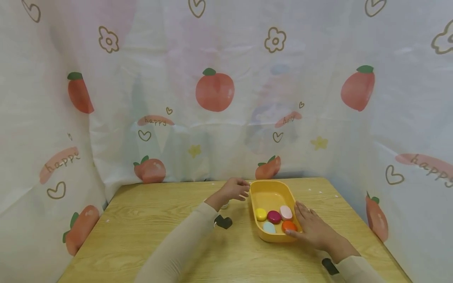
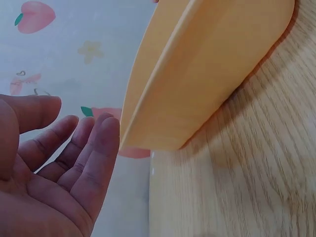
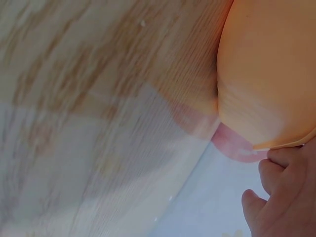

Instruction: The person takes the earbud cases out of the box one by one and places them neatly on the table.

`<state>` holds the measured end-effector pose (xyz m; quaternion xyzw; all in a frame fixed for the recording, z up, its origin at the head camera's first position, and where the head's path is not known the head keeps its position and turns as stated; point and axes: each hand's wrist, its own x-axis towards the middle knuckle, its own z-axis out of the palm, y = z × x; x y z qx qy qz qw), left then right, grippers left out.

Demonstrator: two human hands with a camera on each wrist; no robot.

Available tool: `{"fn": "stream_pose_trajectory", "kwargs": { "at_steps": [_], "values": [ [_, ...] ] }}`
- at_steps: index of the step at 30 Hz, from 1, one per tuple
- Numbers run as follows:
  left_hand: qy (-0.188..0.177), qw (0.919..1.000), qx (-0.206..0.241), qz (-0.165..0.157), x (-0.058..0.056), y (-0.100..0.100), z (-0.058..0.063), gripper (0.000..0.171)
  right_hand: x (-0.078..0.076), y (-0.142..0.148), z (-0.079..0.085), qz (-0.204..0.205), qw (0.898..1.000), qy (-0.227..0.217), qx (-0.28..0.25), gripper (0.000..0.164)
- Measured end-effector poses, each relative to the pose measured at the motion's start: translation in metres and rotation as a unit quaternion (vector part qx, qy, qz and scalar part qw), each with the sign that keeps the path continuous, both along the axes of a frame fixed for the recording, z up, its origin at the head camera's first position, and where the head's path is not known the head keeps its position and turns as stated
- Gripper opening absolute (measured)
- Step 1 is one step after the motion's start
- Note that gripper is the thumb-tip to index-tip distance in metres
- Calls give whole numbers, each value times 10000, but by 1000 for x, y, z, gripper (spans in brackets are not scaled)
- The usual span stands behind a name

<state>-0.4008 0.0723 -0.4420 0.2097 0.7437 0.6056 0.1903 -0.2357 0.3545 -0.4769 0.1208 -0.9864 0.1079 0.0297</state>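
From my end, left hand (image 1: 233,189) is just left of the yellow tub (image 1: 271,192), thumb and fingers apart, holding nothing, contact unclear; right hand (image 1: 314,228) rests on the tub's right rim, fingers fairly straight, not clamped. Inside the tub's near half: yellow piece (image 1: 261,214), magenta piece (image 1: 274,217), pale pink piece (image 1: 286,212), pale blue piece (image 1: 269,227), orange piece (image 1: 289,225). I reckon a push from the right alone could skid or tip the tub, if left doesn't brace.

Five pieces (image 1: 274,217) lie in the near end of the tray (image 1: 269,193).
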Motion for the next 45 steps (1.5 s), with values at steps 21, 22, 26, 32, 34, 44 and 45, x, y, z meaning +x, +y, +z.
{"fn": "stream_pose_trajectory", "kwargs": {
  "at_steps": [21, 22, 26, 32, 34, 44, 45],
  "values": [
    [85, 9970, -571, -521, 17, 46, 3, 24, 1, -1, -1, -44, 10000, 1, 32, 100],
    [97, 9966, -615, -532, 17, 49, 2, 24, 1, 0, -1, -43, 10000, 6, 22, 100],
    [208, 9939, -905, -601, 19, 56, 1, 24, 0, 3, -4, -12, 10000, 61, 37, 100],
    [190, 9845, -1535, -824, 27, 66, 13, 35, -1, 7, -7, 55, 9999, 153, 14, 99],
    [287, 9779, -1858, -911, 31, 70, 16, 38, -1, 7, -8, 60, 9998, 167, -1, 99],
    [716, 9321, -3378, -1093, 46, 95, 17, 52, 0, 4, -7, 135, 9998, 105, -47, 96],
    [706, 9300, -3435, -1104, 46, 96, 16, 51, 0, 4, -7, 137, 9998, 111, -41, 96]
  ]
}}
